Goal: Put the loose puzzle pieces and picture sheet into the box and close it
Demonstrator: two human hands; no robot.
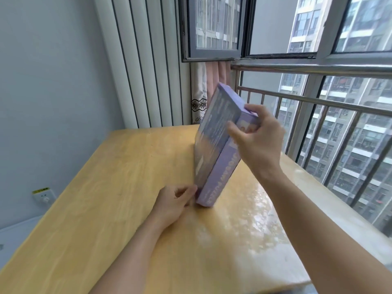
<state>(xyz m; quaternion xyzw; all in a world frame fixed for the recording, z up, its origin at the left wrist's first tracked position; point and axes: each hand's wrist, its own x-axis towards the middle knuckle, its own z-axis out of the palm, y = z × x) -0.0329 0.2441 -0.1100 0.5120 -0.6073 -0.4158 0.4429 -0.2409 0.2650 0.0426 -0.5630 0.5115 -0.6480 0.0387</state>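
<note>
The closed purple box [220, 145] stands on edge mid-frame on the counter [106, 187], long axis tilting up toward the window. The right hand [257, 136] grips its upper end; the left hand [174, 203] pinches its lower corner

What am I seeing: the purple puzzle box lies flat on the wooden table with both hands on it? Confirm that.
Not quite. The purple puzzle box stands tilted on its lower edge on the wooden table, not flat. The head view shows the right hand gripping its upper end and the left hand at its lower corner.
</note>
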